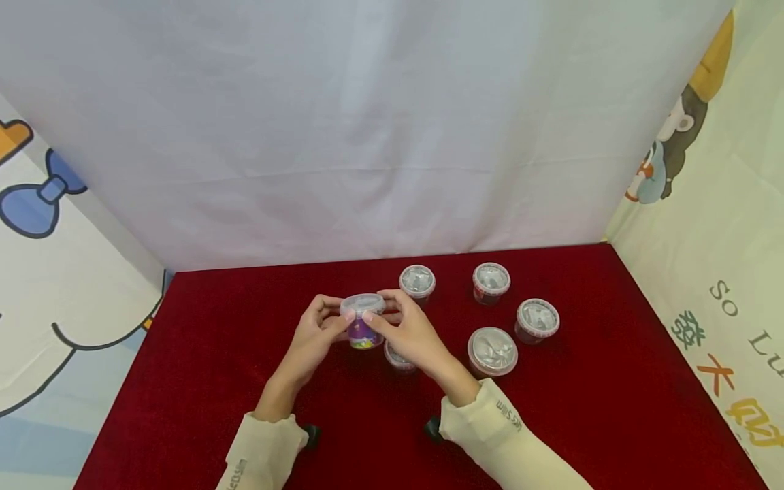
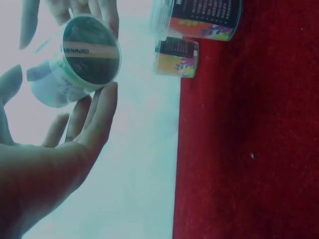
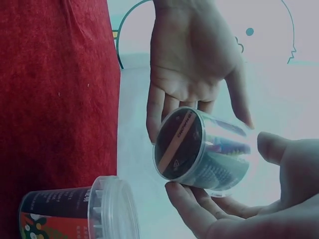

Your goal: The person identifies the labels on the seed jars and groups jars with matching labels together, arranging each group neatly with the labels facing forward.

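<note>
Between both hands, raised over the red cloth, is a small plastic tub [image 1: 364,333] with a clear lid and a purple label. The left hand [image 1: 315,338] grips its left side, thumb at the front near the lid. On the opposite side the right hand [image 1: 416,335] holds it with thumb and fingers. Both wrist views show the tub's dark base [image 2: 92,52] with a pale strip of print. A similar tub [image 1: 398,358] stands just under the right hand, partly hidden by it. What fills the held tub cannot be made out.
Other lidded tubs stand on the red cloth [image 1: 233,381] to the right: two at the back [image 1: 418,280] [image 1: 491,280], one farther right [image 1: 537,318], and one near the right forearm [image 1: 493,352]. A white curtain [image 1: 367,136] hangs behind, with printed panels at both sides.
</note>
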Demonstrator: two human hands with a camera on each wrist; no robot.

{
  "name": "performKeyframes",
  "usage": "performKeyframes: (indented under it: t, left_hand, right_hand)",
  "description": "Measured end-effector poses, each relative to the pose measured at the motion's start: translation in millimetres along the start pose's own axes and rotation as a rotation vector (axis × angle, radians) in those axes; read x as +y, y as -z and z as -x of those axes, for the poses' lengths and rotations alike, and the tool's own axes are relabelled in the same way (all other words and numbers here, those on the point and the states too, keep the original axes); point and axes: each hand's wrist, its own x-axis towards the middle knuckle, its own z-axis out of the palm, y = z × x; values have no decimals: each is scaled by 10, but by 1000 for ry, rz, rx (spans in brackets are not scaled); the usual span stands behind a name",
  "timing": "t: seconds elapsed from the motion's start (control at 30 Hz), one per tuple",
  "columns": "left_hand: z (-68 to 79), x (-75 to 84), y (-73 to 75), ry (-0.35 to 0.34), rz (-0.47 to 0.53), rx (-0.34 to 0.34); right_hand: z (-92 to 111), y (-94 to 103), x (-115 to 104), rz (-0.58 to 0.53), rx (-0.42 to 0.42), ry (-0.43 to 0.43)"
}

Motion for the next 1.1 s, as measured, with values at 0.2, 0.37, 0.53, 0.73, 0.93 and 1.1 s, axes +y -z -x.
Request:
performKeyframes:
  t: [0.2, 0.37, 0.53, 0.73, 0.93, 1.1]
  left_hand:
    - [24, -4, -64, -19, -37, 11]
    - [32, -33, -50, -27, -23, -27]
    - [30, -52, -37, -16, 24, -97]
    - [43, -44, -73, -17, 30, -70]
    - [42, -43, -139, 5, 22, 0]
    - [45, -17, -183, 2, 4, 31]
  right_hand:
    - [12, 5, 6, 5, 22, -3]
    - [32, 33, -7, -27, 20, -22]
    - [49, 63, -8, -49, -15, -26]
    - [63, 70, 4, -40, -12, -33]
    - [61, 52, 8, 7, 6, -46]
    - [62, 62, 8, -8, -6, -43]
